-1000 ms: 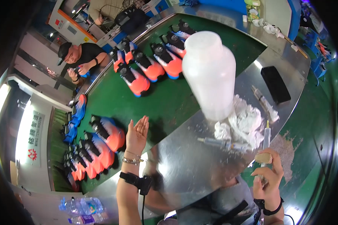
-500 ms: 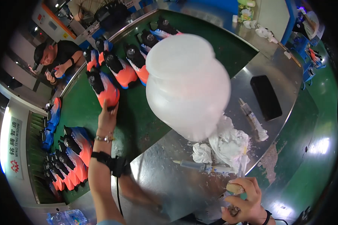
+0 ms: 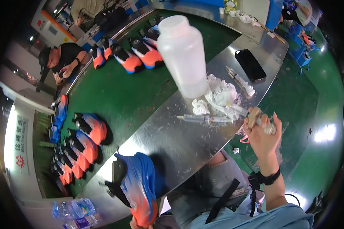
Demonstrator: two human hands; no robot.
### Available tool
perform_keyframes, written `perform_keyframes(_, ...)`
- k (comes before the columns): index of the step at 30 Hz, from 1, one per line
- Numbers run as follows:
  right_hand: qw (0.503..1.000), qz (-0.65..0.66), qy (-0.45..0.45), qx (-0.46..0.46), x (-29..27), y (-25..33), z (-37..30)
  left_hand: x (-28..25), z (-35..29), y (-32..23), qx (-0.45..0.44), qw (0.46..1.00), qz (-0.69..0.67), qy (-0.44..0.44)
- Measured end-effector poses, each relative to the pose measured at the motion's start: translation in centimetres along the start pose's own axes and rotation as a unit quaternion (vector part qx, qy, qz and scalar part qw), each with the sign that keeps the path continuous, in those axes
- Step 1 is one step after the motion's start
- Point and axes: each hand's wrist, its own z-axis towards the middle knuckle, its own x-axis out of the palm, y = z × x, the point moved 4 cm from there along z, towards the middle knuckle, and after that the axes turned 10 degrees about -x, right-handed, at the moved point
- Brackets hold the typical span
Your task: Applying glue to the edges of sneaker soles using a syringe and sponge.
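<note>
At the lower edge, my left hand [image 3: 135, 224] grips a blue, grey and orange sports shoe [image 3: 139, 185] by its orange heel; most of this hand is hidden beneath the shoe. On the right, my right hand [image 3: 264, 135] is closed around a clear syringe [image 3: 239, 110], its tip pointing toward the crumpled white cloth [image 3: 223, 93]. A tan piece [image 3: 253, 116] shows at those fingers; I cannot tell whether it is a finger cover. Beside the cloth lies another syringe [image 3: 202, 118], and a third syringe [image 3: 240, 81] lies near the phone.
A large white plastic bottle [image 3: 183, 57] stands by the cloth. A black phone [image 3: 250, 65] lies on the metal table edge [image 3: 156, 133]. More shoes stand in rows on the green belt [image 3: 133, 99]. Plastic bottles [image 3: 74, 212] sit lower left. Across the belt a person [image 3: 67, 57] works.
My left hand has taken a shoe from the far row and brought it to the near edge. My right hand, with the syringe, appears higher; the view has shifted.
</note>
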Motion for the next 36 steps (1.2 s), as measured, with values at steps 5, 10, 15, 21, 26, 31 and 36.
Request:
perform_keyframes(5,0.985,0.152,-0.070,0.043,-1.4,-0.7,-0.3,-9.5,-2.2,0.6,0.070,0.979,0.188,-0.037)
perform_keyframes(10,0.995,0.095,0.012,-0.005,1.3,0.0,-2.6,-3.9,0.4,-6.5,0.369,0.897,0.240,-0.032)
perform_keyframes(15,0.981,0.039,0.190,0.008,6.7,0.6,-6.5,7.1,0.9,-11.5,0.571,0.771,0.280,0.008)
perform_keyframes(21,0.924,-0.065,0.376,0.033,12.1,-1.8,-10.2,18.4,-0.6,-9.2,0.623,0.672,0.286,0.281)
perform_keyframes(26,0.903,0.106,0.412,0.052,13.8,-2.9,-9.8,21.7,-0.9,-8.4,0.622,0.615,0.318,0.366)
perform_keyframes(31,0.914,0.103,0.383,0.083,13.1,-3.1,-9.5,23.0,-0.6,-8.1,0.635,0.541,0.389,0.391)
perform_keyframes(36,0.905,0.130,0.402,0.050,13.5,-3.9,-8.9,23.6,-0.5,-8.2,0.616,0.577,0.322,0.428)
